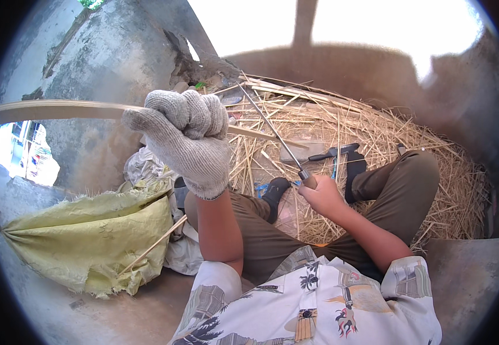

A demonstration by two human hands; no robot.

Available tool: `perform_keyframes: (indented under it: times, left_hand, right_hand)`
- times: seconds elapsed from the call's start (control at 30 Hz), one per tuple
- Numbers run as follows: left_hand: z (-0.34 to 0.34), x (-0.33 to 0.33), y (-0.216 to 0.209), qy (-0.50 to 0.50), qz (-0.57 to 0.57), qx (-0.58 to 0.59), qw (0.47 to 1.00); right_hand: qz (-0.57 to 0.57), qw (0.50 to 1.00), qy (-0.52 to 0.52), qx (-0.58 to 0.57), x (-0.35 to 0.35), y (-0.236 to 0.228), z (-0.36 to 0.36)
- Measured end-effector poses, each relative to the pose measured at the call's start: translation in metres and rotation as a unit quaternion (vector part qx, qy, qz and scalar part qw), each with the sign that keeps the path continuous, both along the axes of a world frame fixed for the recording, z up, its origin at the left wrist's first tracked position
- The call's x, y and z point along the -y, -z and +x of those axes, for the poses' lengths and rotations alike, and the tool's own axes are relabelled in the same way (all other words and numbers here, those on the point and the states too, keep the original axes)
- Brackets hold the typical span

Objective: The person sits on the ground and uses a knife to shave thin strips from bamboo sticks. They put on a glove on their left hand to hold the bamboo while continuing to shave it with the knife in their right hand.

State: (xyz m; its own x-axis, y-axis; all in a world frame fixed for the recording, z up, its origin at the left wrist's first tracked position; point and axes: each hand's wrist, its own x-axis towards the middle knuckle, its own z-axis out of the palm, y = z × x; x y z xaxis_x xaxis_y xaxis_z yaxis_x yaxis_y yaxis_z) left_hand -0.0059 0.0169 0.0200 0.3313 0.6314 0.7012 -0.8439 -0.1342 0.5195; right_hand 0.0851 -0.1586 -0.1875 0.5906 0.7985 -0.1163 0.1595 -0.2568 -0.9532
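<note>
Far L: mottled grey plaster wall w/ a bright ragged gap low in it. Below, a yellow-green woven sack, frayed edge, gathered to a point at its L end; a thin pale stick lies across its R part. Crumpled whitish cloth just behind the sack.

Long flat pale-tan strip, wood or bamboo, runs approx. horiz. from L rim into L hand, which wears a grey-white knitted glove. L fingers curled tight round strip, thumb along it, pointing L. A narrower pale length shows R of the fist, sloping slightly down; prob. same piece.

Ctr: long thin metal blade slants up-L from a short brown handle. Bare R hand grips handle, fingers wrapped round it. Blade crosses the pale length in view; can't tell if they touch.

Ctr to R: broad heap of straw-coloured slivers on floor, btwn & beyond the person's bent legs in dk brown trousers. Black-handled tool lies nr the R foot, black-socked.
</note>
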Motion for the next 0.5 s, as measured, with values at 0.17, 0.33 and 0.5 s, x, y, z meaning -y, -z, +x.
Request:
perform_keyframes:
  times: [0.17, 0.33, 0.5]
  left_hand:
    - [-0.003, -0.001, -0.003, 0.041, 0.008, 0.002, 0.999]
    - [-0.003, -0.007, 0.001, 0.084, 0.017, 0.011, 0.996]
    - [-0.003, -0.004, -0.002, 0.059, 0.010, 0.000, 0.998]
  right_hand:
    - [-0.019, 0.921, -0.045, -0.386, 0.006, -0.026, 0.009]
    - [-0.042, 0.969, -0.030, -0.243, 0.008, -0.041, 0.001]
    - [0.090, 0.995, 0.005, 0.047, 0.011, -0.039, -0.013]
